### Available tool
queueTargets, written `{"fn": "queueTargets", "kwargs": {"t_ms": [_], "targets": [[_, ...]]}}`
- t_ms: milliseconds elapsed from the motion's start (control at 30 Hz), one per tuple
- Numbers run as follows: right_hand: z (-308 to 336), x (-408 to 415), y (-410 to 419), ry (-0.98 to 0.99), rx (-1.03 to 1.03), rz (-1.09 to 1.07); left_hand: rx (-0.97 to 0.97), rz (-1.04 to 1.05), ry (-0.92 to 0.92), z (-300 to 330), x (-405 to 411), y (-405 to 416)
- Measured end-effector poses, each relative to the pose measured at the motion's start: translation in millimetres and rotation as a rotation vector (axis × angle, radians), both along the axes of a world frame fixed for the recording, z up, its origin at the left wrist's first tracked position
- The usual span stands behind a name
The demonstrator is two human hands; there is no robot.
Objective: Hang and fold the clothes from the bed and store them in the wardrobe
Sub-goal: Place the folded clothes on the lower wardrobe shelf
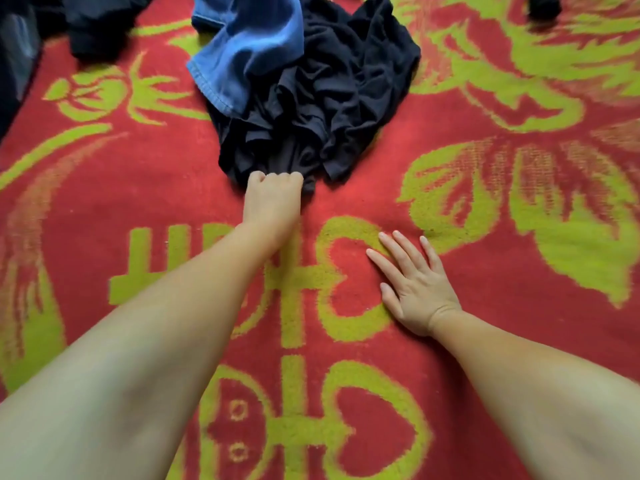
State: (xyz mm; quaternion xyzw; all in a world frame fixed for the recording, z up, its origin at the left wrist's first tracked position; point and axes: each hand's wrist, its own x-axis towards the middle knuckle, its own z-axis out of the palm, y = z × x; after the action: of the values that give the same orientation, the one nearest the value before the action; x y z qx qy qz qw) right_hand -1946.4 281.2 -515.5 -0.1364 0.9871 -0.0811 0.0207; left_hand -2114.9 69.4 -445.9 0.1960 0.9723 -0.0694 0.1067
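A crumpled black garment (332, 109) lies in a heap on the red and green bed cover (485, 306), up the middle of the view. A blue denim piece (242, 46) lies over its far left part. My left hand (273, 199) grips the near edge of the black garment with curled fingers. My right hand (412, 282) rests flat on the bed cover to the right, fingers straight and spread, apart from the clothes.
More dark clothes (97, 22) lie at the top left, with a dark object (17, 57) at the left edge. Another dark piece (543, 6) shows at the top right. The red cover with green patterns fills the near part.
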Motion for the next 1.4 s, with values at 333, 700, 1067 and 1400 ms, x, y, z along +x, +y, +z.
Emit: {"fn": "queueTargets", "kwargs": {"t_ms": [333,700,1067,1400], "targets": [[34,-2,-28,-0.474,0.053,-0.12,0.181,0.068,-0.132,57,120,-42],[352,-33,-67,-0.414,-0.535,-0.058,0.681,0.154,-0.046,321,124,-1],[608,-8,-47,0.026,-0.317,-0.094,0.675,-0.056,-0.094,562,139,6],[696,34,6,0.05,-0.148,-0.296,0.605,0.058,-0.03,624,157,-35]]}}
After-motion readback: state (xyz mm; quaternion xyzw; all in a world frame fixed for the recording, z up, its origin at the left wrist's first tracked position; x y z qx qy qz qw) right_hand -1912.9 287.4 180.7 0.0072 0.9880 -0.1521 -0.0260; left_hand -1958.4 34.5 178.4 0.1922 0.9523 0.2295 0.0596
